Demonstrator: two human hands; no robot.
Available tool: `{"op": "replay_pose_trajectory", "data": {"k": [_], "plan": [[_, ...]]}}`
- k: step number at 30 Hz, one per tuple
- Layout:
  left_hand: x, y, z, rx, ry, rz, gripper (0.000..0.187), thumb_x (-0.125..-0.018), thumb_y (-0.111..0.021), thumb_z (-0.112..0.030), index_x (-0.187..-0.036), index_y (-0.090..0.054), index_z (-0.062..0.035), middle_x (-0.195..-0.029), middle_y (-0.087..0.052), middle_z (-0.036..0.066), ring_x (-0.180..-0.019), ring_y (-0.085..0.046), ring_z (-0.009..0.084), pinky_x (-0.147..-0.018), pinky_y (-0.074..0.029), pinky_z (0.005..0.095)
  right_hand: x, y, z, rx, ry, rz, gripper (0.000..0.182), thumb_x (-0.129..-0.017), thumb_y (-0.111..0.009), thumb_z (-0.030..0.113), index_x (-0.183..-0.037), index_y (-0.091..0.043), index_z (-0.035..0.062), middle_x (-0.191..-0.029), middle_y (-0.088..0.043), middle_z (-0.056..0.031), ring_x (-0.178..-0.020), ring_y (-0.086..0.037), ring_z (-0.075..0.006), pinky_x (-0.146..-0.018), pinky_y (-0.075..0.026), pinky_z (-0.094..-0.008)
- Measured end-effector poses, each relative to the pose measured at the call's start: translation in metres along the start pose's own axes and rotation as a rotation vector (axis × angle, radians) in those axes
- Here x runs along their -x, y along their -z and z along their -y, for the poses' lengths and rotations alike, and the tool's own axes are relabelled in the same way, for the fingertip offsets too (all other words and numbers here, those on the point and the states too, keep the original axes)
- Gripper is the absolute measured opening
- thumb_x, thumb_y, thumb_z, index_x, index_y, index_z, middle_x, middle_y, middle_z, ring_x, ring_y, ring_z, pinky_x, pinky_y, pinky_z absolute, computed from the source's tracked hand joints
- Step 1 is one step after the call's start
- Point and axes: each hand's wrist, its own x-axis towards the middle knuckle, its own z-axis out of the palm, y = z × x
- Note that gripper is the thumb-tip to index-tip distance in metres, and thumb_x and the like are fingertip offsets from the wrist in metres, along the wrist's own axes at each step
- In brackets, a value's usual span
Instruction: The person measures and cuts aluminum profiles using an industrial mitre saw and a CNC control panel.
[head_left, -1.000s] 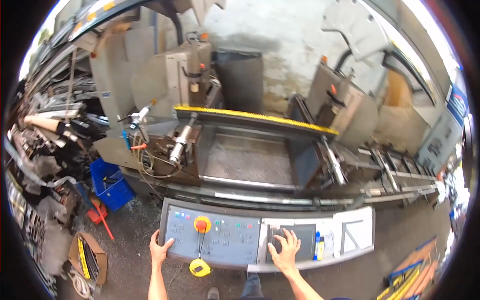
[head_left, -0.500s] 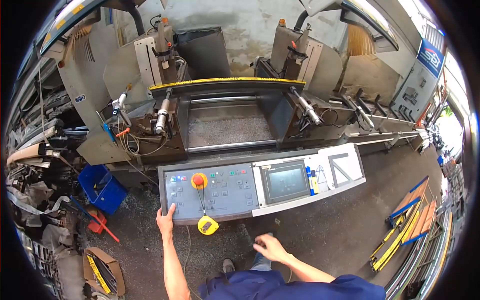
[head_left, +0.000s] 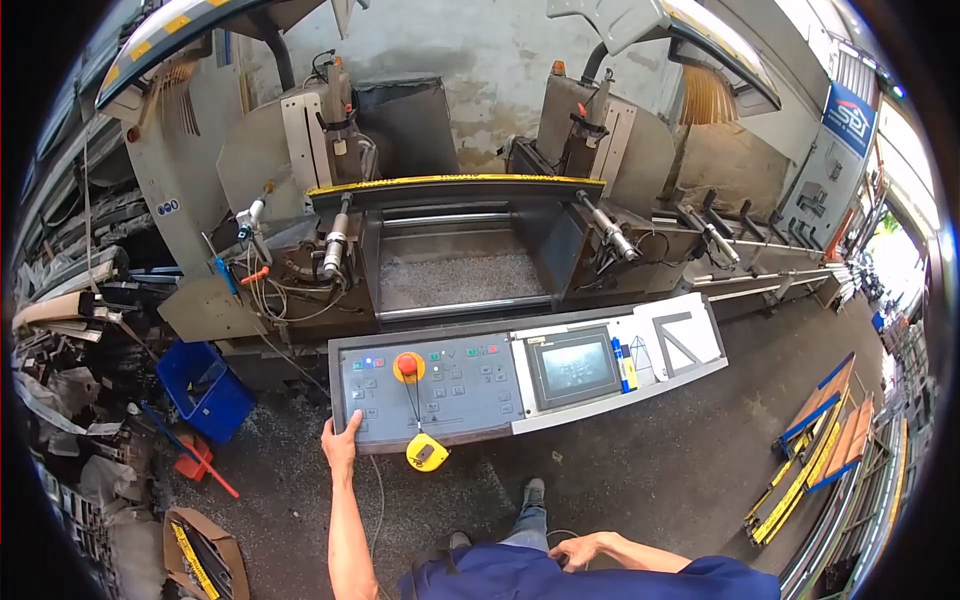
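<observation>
My left hand (head_left: 342, 440) grips the left edge of a grey control panel (head_left: 470, 412), its thumb on the face near the lower-left buttons and its other fingers curled behind the edge. On that panel sits a red emergency stop button (head_left: 407, 365). A yellow tape measure (head_left: 426, 453) hangs by a black cord from the button, over the front edge. My right hand (head_left: 578, 550) is closed, low in front of my blue shirt; I see nothing held in it. Right of the buttons are a screen (head_left: 575, 368), markers (head_left: 624, 364) and a white sheet (head_left: 684, 338).
Behind the panel stands a two-headed saw machine with a dark profile (head_left: 455, 190), yellow-taped on top, lying across it beside clamp cylinders (head_left: 336, 243). At left are a blue bin (head_left: 205, 392) and a cardboard box (head_left: 215, 545). Long profiles (head_left: 808, 480) lie at right.
My right hand has drawn back from beyond my leg to close in front of my shirt. My left hand stays on the panel edge. The view has shifted slightly.
</observation>
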Motion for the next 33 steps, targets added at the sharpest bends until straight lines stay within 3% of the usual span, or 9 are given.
{"op": "replay_pose_trajectory", "data": {"k": [7,10,18,21,24,26,27,29,33], "plan": [[0.004,-0.002,-0.006,-0.011,0.007,-0.024,0.074,-0.070,-0.086,-0.047,-0.117,-0.065,0.0057,-0.104,-0.072,0.018,-0.096,-0.068,0.0253,-0.091,-0.050,0.0363,-0.001,-0.026,-0.010,-0.205,0.005,-0.089,0.057,-0.081,-0.070,0.018,-0.133,-0.053,0.0005,-0.119,-0.064,-0.0117,-0.114,-0.059,-0.0194,-0.102,-0.046,-0.0341],[0.002,0.001,-0.001,-0.015,-0.004,-0.037,0.074,-0.070,-0.086,-0.047,-0.117,-0.066,0.0056,-0.104,-0.072,0.018,-0.097,-0.068,0.0260,-0.091,-0.050,0.0366,-0.006,-0.045,-0.011,-0.062,0.044,-0.404,0.049,-0.081,-0.070,0.012,-0.127,-0.061,-0.0014,-0.108,-0.072,-0.0099,-0.102,-0.068,-0.0184,-0.093,-0.053,-0.0320],[-0.006,-0.005,0.015,0.001,-0.021,-0.058,0.073,-0.070,-0.086,-0.048,-0.116,-0.065,0.0049,-0.104,-0.071,0.017,-0.094,-0.067,0.0238,-0.087,-0.051,0.0358,-0.028,-0.101,-0.064,-0.532,0.088,-0.584,0.051,-0.081,-0.067,0.005,-0.131,-0.058,-0.0002,-0.097,-0.070,-0.0035,-0.085,-0.065,-0.0104,-0.080,-0.053,-0.0259],[-0.002,-0.005,0.013,-0.021,-0.023,-0.074,0.070,-0.073,-0.084,-0.047,-0.117,-0.065,0.0048,-0.103,-0.071,0.014,-0.093,-0.067,0.0216,-0.086,-0.050,0.0344,-0.024,-0.105,-0.046,-0.676,-0.004,-0.497,0.035,-0.082,-0.059,-0.002,-0.117,-0.062,0.0004,-0.092,-0.069,-0.0002,-0.076,-0.060,-0.0064,-0.069,-0.047,-0.0219],[0.003,-0.003,0.008,-0.017,0.020,-0.080,0.070,-0.074,-0.084,-0.047,-0.117,-0.065,0.0041,-0.105,-0.071,0.015,-0.096,-0.067,0.0221,-0.087,-0.050,0.0350,-0.020,-0.114,-0.055,-0.784,0.019,-0.479,0.027,-0.085,-0.057,-0.001,-0.111,-0.063,0.0018,-0.094,-0.068,0.0005,-0.078,-0.061,-0.0068,-0.071,-0.047,-0.0223],[0.002,-0.001,0.008,-0.027,0.051,-0.039,0.082,-0.068,-0.083,-0.058,-0.120,-0.065,0.0017,-0.110,-0.071,0.020,-0.105,-0.067,0.0305,-0.093,-0.049,0.0405,-0.015,-0.119,-0.064,-0.902,0.213,-0.422,0.027,-0.091,-0.055,0.004,-0.116,-0.063,0.0023,-0.102,-0.069,-0.0008,-0.086,-0.063,-0.0080,-0.076,-0.049,-0.0238],[0.002,0.000,0.007,-0.022,0.052,-0.054,0.082,-0.068,-0.083,-0.058,-0.120,-0.065,0.0017,-0.110,-0.071,0.020,-0.105,-0.067,0.0305,-0.093,-0.049,0.0405,-0.010,-0.120,-0.066,-0.868,0.177,-0.419,0.030,-0.094,-0.054,0.010,-0.122,-0.062,0.0026,-0.109,-0.069,-0.0018,-0.095,-0.064,-0.0095,-0.084,-0.051,-0.0261],[0.003,0.000,0.006,-0.069,0.069,-0.028,0.084,-0.068,-0.081,-0.062,-0.121,-0.065,0.0012,-0.112,-0.070,0.019,-0.107,-0.067,0.0311,-0.094,-0.049,0.0413,-0.010,-0.124,-0.073,-0.987,0.357,-0.374,0.034,-0.094,-0.055,0.012,-0.125,-0.062,0.0028,-0.112,-0.069,-0.0021,-0.102,-0.064,-0.0101,-0.090,-0.050,-0.0275],[0.002,0.001,0.006,-0.080,0.077,-0.012,0.084,-0.068,-0.080,-0.062,-0.122,-0.064,0.0012,-0.112,-0.070,0.020,-0.108,-0.066,0.0315,-0.094,-0.049,0.0410,-0.021,-0.119,-0.072,-0.801,0.132,-0.510,0.028,-0.092,-0.054,0.012,-0.117,-0.065,0.0032,-0.101,-0.068,-0.0009,-0.091,-0.061,-0.0091,-0.085,-0.048,-0.0258]]}}
